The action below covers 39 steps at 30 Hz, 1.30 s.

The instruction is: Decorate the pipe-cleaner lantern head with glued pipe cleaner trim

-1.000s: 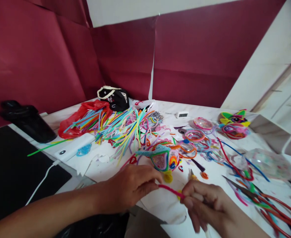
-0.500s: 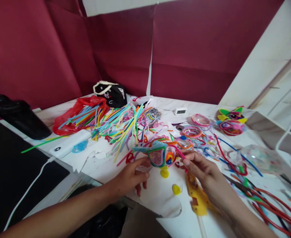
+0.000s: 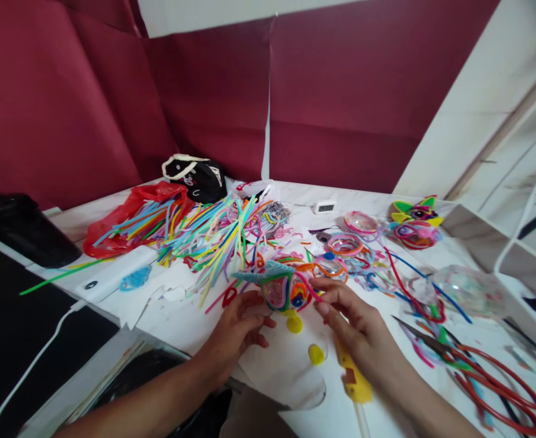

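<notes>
A small round ornament wrapped in green, blue, red and orange pipe cleaners sits on the white table, on a yellow base. My left hand rests at its left side, fingers curled against it. My right hand pinches a pink pipe cleaner against the ornament's right side. A loose yellow disc lies in front. A yellow glue gun lies under my right wrist.
A heap of coloured pipe cleaners spills from a red plastic bag. A black pouch, a white power bank, clear domes ringed with pipe cleaners, red loops and pliers surround the work.
Both hands went from holding the pink pipe cleaner near the table's front edge forward to the ornament. The glue gun and yellow disc came into view.
</notes>
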Motion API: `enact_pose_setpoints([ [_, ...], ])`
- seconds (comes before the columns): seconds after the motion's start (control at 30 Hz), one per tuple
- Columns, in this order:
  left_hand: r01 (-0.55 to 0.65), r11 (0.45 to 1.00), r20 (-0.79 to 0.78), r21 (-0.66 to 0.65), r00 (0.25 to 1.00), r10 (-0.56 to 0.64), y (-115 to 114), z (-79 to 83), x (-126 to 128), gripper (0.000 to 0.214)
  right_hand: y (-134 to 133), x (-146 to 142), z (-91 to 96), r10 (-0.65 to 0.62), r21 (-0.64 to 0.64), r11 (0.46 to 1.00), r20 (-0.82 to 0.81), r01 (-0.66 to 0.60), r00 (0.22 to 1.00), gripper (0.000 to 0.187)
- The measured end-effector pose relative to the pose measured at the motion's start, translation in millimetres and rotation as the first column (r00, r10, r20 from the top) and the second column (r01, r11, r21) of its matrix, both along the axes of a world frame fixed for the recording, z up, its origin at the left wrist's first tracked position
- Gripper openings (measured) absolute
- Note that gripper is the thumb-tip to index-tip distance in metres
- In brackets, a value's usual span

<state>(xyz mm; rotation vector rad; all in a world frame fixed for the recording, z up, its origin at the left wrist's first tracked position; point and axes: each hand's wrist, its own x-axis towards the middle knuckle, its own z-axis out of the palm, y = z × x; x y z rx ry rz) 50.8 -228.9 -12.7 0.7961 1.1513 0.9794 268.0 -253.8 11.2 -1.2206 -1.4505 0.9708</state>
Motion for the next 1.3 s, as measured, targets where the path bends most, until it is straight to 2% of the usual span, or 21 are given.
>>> enact_pose_setpoints([
  [0.1,0.008,1.0,0.034,-0.02,0.999,-0.008,0.1,-1.2,3.5,0.051,-2.1,-1.9,0.4,0.056,0.106,0.992,0.16,-0.074,0.985,0.021],
  [0.2,0.036,0.999,0.037,-0.002,0.999,-0.036,-0.4,-0.6,5.3,0.056,-2.6,-3.5,-2.6,0.085,0.143,0.982,0.261,-0.126,0.961,0.017],
  [0.37,0.072,0.997,0.0,0.032,0.997,-0.072,0.0,2.7,7.0,0.06,-2.4,-1.1,-12.6,0.043,0.189,0.975,0.341,-0.113,0.939,0.021],
  [0.57,0.096,0.993,-0.027,0.066,0.995,-0.095,9.5,0.0,10.5,0.063,-4.7,9.0,-14.1,-0.027,0.223,0.973,0.334,-0.051,0.942,0.02],
  [0.8,0.121,0.972,-0.04,0.2,0.992,-0.116,23.2,-11.3,15.5,0.056,-9.7,18.0,-22.2,-0.082,0.229,0.973,0.333,0.004,0.939,0.024],
  [1.0,0.121,0.958,-0.063,0.258,0.992,-0.108,31.9,-10.6,24.3,0.047,-16.3,27.7,-30.3,-0.094,0.143,0.988,0.322,0.049,0.942,0.025],
  [1.17,0.112,0.949,-0.094,0.294,0.992,-0.088,41.5,-11.5,30.2,0.039,-18.9,33.7,-32.3,-0.105,0.164,0.985,0.3,0.058,0.948,0.026],
  [1.3,0.142,0.944,-0.109,0.298,0.987,-0.114,49.1,-13.8,30.5,0.043,-24.6,36.5,-34.6,-0.05,0.059,0.998,0.245,0.037,0.968,0.027],
])
